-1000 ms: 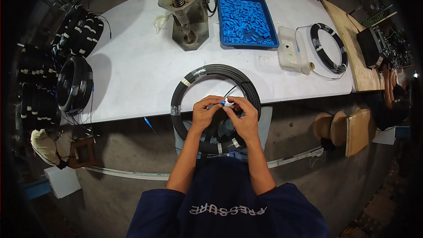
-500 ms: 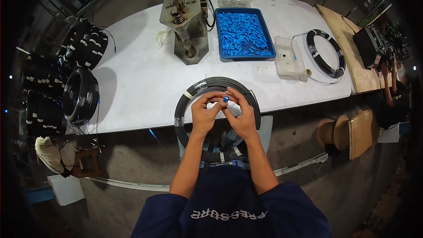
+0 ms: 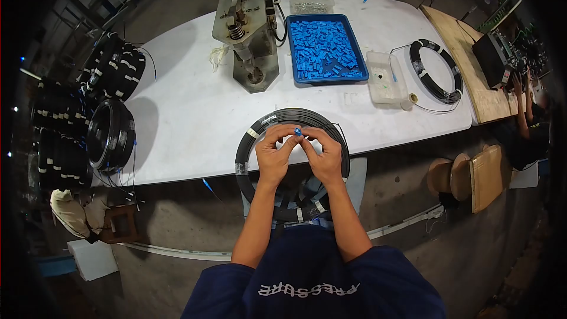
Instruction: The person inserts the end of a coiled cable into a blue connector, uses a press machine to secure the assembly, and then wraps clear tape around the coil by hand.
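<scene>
Fingertips of both hands meet around a small blue connector (image 3: 298,132). My left hand (image 3: 275,153) pinches it from the left, and my right hand (image 3: 323,155) closes on it from the right. Below them lies a large black cable coil (image 3: 244,155), partly on the table's front edge and partly over my lap, bound with white and clear tape. My hands and forearms hide part of the coil. Whether a cable runs into the connector cannot be made out.
On the white table (image 3: 183,112) stand a metal press (image 3: 248,41), a blue tray (image 3: 366,78) of blue parts, clear boxes (image 3: 387,85) and another coil (image 3: 420,74). Black coils (image 3: 112,136) crowd the left. A co-worker's arms (image 3: 521,106) show at far right.
The white piece seen between my fingers a second ago no longer shows. My fingertips have drawn together around the blue connector. The table sits lower in view.
</scene>
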A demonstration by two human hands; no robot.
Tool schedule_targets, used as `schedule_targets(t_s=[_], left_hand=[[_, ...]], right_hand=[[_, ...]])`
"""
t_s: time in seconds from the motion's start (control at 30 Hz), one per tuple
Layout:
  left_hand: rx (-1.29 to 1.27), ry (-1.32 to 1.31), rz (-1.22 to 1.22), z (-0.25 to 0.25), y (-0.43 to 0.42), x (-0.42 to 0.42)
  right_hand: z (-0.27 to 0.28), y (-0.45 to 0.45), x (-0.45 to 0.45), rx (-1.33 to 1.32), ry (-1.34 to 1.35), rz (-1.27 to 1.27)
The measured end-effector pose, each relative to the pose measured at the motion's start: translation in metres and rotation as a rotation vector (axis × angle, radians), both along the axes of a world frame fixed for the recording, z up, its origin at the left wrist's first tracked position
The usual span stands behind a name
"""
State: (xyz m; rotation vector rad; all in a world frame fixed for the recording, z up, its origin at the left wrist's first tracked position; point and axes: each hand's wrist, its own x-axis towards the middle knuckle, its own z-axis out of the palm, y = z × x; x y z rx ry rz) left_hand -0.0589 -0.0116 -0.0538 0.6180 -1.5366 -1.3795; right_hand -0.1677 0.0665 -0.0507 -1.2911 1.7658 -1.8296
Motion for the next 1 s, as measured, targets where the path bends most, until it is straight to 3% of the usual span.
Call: schedule_targets(t_s=[0.23, 0.4, 0.53, 0.8, 0.83, 0.9, 1.0], left_hand=[[-0.095, -0.005, 0.043, -0.006, 0.000, -0.002], [-0.112, -0.019, 0.065, -0.001, -0.002, -0.001], [-0.093, 0.005, 0.044, -0.002, -0.003, -0.004], [0.011, 0.027, 0.049, -0.008, -0.006, -0.005], [0.009, 0.026, 0.047, -0.010, -0.006, -0.004], [0.119, 0.069, 0.014, -0.010, -0.006, -0.003], [0.274, 0.117, -0.052, -0.008, -0.009, 0.000]], right_hand=[[-0.002, -0.002, 0.001, 0.019, -0.018, 0.002], [-0.009, -0.002, -0.008, 0.032, 0.214, -0.090], [-0.006, 0.000, -0.009, 0.041, 0.162, -0.087], [0.014, -0.003, -0.011, 0.051, 0.558, -0.130], [0.010, -0.006, -0.012, 0.049, 0.557, -0.132], [0.004, -0.013, -0.012, -0.100, 0.214, 0.048], [0.006, -0.013, -0.009, -0.087, 0.272, 0.038]])
